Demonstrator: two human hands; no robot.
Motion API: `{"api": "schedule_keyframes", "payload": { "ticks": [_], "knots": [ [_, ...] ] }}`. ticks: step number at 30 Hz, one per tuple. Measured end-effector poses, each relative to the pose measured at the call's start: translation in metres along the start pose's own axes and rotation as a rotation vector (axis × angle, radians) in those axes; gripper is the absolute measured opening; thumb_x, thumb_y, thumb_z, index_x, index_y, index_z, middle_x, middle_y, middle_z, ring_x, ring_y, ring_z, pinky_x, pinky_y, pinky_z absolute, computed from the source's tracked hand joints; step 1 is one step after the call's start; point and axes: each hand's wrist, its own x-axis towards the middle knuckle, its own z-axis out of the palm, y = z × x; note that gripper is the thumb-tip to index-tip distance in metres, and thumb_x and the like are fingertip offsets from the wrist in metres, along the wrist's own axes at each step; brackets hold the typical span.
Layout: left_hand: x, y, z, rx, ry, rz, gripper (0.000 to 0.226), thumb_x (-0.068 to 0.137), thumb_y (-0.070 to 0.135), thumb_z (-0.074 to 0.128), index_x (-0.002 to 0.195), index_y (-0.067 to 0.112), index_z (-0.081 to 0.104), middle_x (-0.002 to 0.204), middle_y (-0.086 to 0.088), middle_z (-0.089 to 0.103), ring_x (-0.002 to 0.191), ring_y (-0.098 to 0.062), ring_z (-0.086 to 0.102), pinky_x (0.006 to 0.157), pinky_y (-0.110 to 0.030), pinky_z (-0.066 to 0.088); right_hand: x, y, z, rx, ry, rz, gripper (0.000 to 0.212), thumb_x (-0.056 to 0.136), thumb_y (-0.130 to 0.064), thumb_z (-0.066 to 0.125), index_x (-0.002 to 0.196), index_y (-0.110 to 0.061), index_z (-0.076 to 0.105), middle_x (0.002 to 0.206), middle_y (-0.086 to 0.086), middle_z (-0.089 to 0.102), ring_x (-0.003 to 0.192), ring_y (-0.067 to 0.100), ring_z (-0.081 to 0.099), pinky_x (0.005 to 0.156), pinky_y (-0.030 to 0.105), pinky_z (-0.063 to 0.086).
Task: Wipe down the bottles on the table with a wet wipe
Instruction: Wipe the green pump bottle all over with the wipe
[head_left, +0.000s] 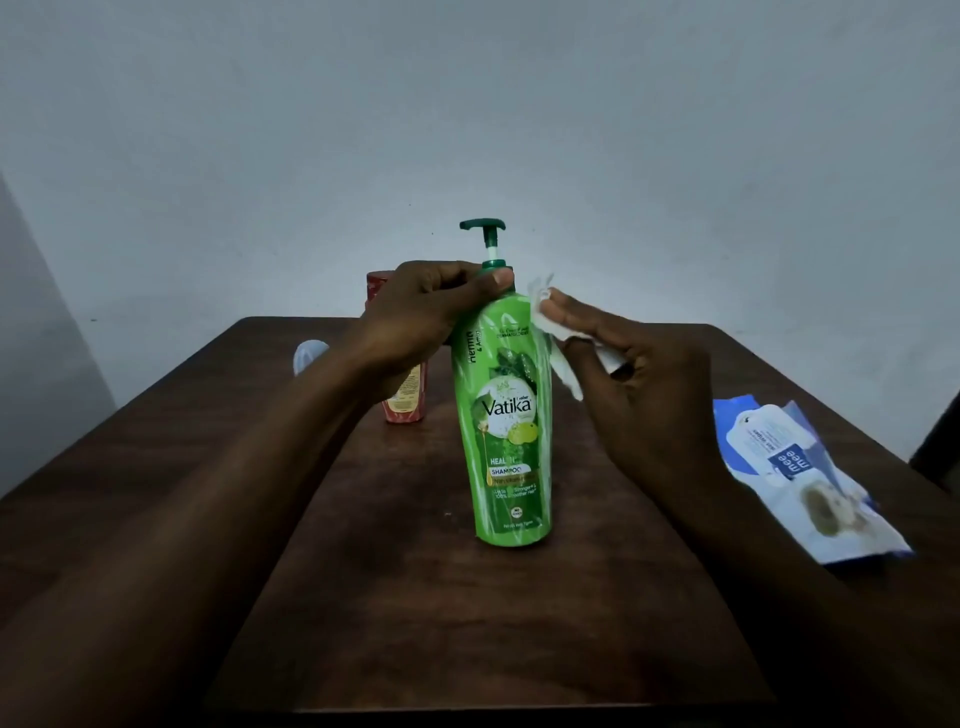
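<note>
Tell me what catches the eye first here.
A green shampoo bottle stands in the middle of the table, the left hand gripping its neck, the right hand holding a white wipe against its upper right side. A blue-and-white wipe pack lies at the right edge; a red bottle stands behind the left hand.

Table (389, 623) — shampoo (506, 431), red bottle (405, 405), wipes (810, 483), perhaps cap (309, 356)
</note>
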Motion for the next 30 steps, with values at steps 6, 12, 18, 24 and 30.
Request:
{"api": "schedule_keyframes", "payload": {
  "ticks": [6,12,18,24,30],
  "knots": [
    [-0.002,-0.008,0.000,-0.093,0.061,-0.042,0.031,0.093,0.031,0.067,0.111,0.007,0.074,0.099,-0.011,0.076,0.082,-0.015,0.070,0.073,-0.024,0.058,-0.005,0.004,0.013,-0.032,-0.067,-0.071,0.032,0.091,-0.021,0.071,0.120,-0.008,0.071,0.127,0.000,0.067,0.117,0.002,0.063,0.100,0.020,0.049],
    [0.001,-0.014,0.004,-0.223,0.069,-0.109,0.038,0.082,0.037,0.073,0.112,0.014,0.075,0.097,-0.002,0.078,0.085,-0.012,0.072,0.073,-0.027,0.057,0.000,0.016,0.017,-0.158,0.021,-0.231,0.024,0.088,-0.004,0.071,0.112,-0.006,0.074,0.119,0.006,0.071,0.110,0.016,0.067,0.094,0.035,0.054],
    [0.006,-0.025,0.010,-0.465,0.031,-0.167,0.047,0.087,0.030,0.074,0.125,0.004,0.065,0.118,-0.016,0.070,0.105,-0.030,0.065,0.101,-0.047,0.052,0.010,0.018,0.022,-0.126,0.018,-0.202,0.022,0.086,0.003,0.070,0.106,-0.005,0.076,0.107,0.006,0.071,0.103,0.016,0.067,0.091,0.030,0.054],
    [0.008,-0.025,0.014,-0.688,-0.058,-0.180,0.020,0.094,0.020,0.063,0.111,0.011,0.062,0.117,-0.012,0.070,0.105,-0.024,0.067,0.092,-0.040,0.057,0.001,0.022,0.020,-0.151,0.004,-0.202,0.025,0.081,0.011,0.070,0.098,-0.005,0.078,0.098,0.006,0.072,0.094,0.012,0.068,0.088,0.020,0.053],
    [0.010,-0.036,0.009,-0.732,-0.039,-0.170,0.011,0.098,0.023,0.058,0.099,0.015,0.066,0.106,-0.004,0.073,0.097,-0.019,0.069,0.091,-0.039,0.057,-0.038,0.030,0.020,-0.112,-0.096,-0.143,0.024,0.080,0.008,0.067,0.096,-0.006,0.077,0.102,0.006,0.072,0.097,0.017,0.069,0.091,0.034,0.054]
  ]
}}
